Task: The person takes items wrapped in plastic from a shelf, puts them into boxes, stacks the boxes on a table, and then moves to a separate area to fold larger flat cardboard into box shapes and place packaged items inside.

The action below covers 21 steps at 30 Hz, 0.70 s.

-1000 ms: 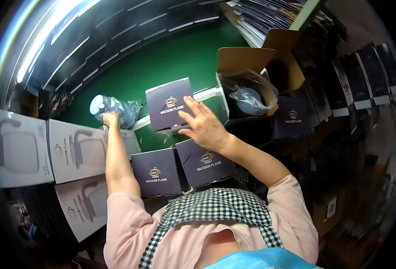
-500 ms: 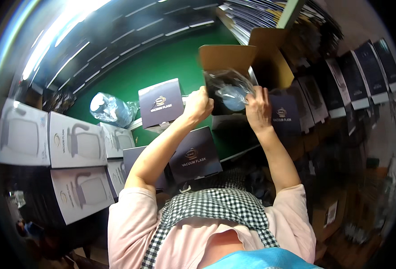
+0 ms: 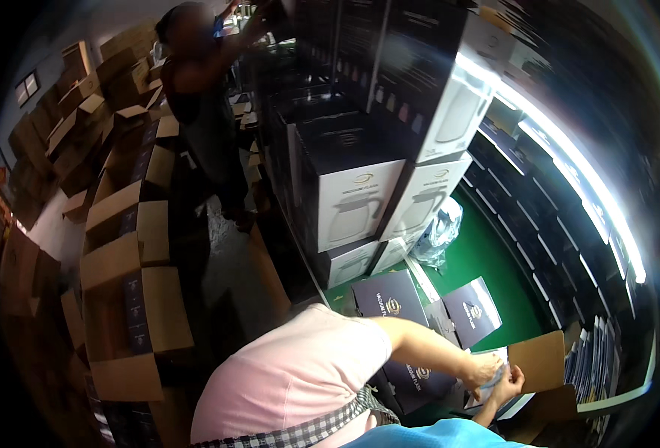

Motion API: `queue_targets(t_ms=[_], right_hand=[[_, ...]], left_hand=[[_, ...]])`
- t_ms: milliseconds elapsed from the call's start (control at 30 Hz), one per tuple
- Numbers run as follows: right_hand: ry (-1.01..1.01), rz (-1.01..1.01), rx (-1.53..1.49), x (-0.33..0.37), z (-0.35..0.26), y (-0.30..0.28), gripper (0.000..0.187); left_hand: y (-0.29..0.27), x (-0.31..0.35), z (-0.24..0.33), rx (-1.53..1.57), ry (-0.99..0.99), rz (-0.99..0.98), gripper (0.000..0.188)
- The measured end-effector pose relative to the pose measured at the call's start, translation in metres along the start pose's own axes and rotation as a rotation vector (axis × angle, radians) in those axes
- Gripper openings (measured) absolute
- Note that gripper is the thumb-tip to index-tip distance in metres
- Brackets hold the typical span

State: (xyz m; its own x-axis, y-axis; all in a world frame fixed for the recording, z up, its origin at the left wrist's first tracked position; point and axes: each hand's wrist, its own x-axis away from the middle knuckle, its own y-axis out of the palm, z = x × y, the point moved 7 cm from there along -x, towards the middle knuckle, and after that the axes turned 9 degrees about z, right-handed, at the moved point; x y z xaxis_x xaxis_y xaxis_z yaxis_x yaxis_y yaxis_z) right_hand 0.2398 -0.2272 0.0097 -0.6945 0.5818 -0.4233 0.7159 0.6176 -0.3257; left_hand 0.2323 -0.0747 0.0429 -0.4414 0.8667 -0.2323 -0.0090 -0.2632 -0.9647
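while both hands meet at open brown cardboard carton (image 3: 543, 358), left hand (image 3: 481, 369) and right hand (image 3: 511, 385) pinch crinkled clear plastic wrap (image 3: 499, 357), fingers closed on it.

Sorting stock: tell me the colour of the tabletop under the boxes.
Green tabletop, seen best in the head view.

Matt brown cardboard cartons (image 3: 132, 313) at left, glossy printed navy boxes (image 3: 391, 299) at centre, crinkled clear plastic bag (image 3: 440, 233), smooth green bench (image 3: 505, 261).
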Motion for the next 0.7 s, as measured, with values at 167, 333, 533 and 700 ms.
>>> queue_targets(t_ms=[167, 333, 533, 700], right_hand=[[-0.402, 0.555, 0.183, -0.024, -0.149, -0.090, 0.032], [-0.150, -0.347, 0.118, 0.001, -0.090, -0.054, 0.040], [-0.077, -0.385, 0.463, 0.100, -0.041, -0.045, 0.084], [-0.169, -0.459, 0.472, 0.106, -0.037, -0.049, 0.105]], left_hand=[[0.033, -0.014, -0.005, -0.090, -0.154, 0.056, 0.081], [-0.001, 0.010, -0.025, 0.337, -0.276, 0.145, 0.062], [-0.039, 0.077, -0.088, 1.884, -0.581, 0.025, 0.081], [-0.021, 0.058, -0.089, 1.183, -0.238, 0.189, 0.088]])
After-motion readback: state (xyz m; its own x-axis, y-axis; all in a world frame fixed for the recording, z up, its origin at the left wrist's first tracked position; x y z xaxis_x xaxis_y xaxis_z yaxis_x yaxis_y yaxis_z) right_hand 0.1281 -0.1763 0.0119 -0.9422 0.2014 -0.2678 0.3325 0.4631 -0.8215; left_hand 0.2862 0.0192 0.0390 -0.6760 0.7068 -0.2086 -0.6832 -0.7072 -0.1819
